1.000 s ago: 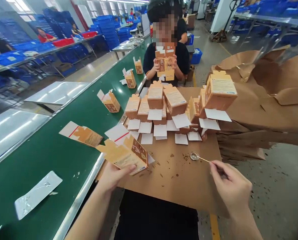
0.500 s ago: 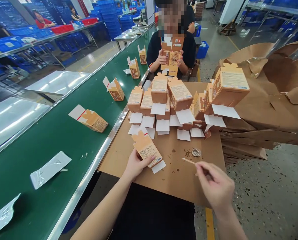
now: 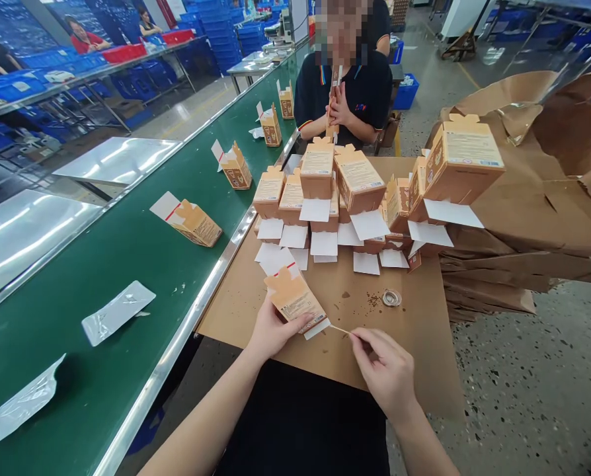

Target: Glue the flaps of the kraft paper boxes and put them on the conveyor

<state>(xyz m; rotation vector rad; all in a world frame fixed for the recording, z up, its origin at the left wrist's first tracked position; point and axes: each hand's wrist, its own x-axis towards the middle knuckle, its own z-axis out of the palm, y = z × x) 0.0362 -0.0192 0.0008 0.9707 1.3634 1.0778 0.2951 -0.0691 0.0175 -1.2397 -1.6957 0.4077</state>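
Left hand (image 3: 273, 334) grips a small cardboard box (image 3: 295, 301); right hand (image 3: 382, 370), at its 3 o'clock, pinches a thin stick (image 3: 339, 329), tip touching the box's white flap (image 3: 316, 328).

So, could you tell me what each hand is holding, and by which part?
The left hand grips a small printed carton by its lower end; the right hand pinches a thin stick at its near end between the fingers.
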